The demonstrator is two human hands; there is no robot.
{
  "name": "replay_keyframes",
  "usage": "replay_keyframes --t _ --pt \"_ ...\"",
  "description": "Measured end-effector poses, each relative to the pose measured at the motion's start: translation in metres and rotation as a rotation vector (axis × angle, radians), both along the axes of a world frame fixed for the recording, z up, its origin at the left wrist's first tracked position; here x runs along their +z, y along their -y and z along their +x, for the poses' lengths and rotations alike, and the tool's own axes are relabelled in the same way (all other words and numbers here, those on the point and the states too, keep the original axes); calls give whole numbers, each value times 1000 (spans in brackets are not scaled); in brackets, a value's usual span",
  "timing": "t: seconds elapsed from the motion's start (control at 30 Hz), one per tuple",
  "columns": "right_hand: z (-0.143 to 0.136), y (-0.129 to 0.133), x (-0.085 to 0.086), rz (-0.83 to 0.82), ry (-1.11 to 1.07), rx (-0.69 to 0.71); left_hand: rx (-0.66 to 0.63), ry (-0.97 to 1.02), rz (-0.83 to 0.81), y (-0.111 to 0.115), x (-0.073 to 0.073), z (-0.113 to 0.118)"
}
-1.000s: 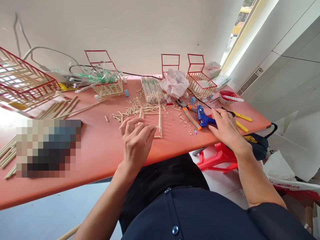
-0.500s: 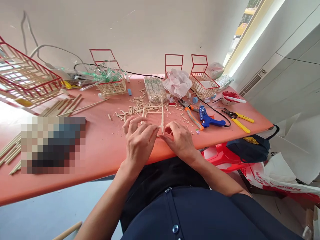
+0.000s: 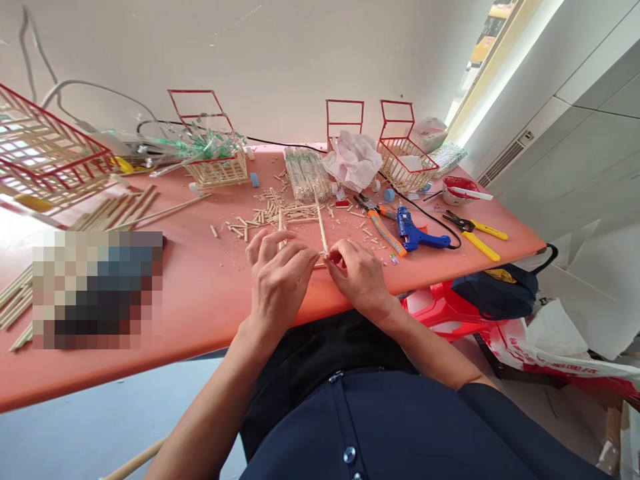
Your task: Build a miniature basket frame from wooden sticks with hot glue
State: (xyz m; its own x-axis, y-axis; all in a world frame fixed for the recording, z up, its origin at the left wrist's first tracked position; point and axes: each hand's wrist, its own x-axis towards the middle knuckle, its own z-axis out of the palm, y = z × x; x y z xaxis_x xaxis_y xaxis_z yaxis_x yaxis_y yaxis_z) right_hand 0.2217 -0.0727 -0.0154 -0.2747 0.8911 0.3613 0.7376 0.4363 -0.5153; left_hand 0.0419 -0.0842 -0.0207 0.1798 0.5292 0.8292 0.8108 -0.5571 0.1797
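Observation:
A small frame of wooden sticks (image 3: pixel 321 227) stands at the table's front edge, between my two hands. My left hand (image 3: pixel 281 270) has its fingers bent and pressed together at the frame's near left side. On the near right corner, the thumb and fingertips of my right hand (image 3: pixel 356 270) pinch the end of the longer stick. The fingertips of both hands almost meet there. Short cut stick pieces (image 3: pixel 270 215) lie scattered just behind the frame. The fingers hide the lower part of the frame.
A blue glue gun (image 3: pixel 417 233), orange-handled pliers (image 3: pixel 384 230) and yellow-handled pliers (image 3: pixel 477 239) lie to the right, by a red-stained bowl (image 3: pixel 457 193). Stick baskets (image 3: pixel 220 175) and a crumpled white bag (image 3: pixel 353 163) stand behind. Long sticks (image 3: pixel 117 210) lie left on the orange table (image 3: pixel 200 313).
The long stick of the frame now leans a little to the left at its top. My right hand's fingertips have risen slightly onto its near end. The view has shifted slightly.

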Motion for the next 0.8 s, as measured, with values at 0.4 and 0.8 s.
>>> replay_keyframes --t 0.4,0.8 --pt "1 1 -2 5 -79 13 -18 -1 -78 0 -3 -1" --pt "1 1 0 -9 -80 22 -4 -16 -90 0 -3 0"
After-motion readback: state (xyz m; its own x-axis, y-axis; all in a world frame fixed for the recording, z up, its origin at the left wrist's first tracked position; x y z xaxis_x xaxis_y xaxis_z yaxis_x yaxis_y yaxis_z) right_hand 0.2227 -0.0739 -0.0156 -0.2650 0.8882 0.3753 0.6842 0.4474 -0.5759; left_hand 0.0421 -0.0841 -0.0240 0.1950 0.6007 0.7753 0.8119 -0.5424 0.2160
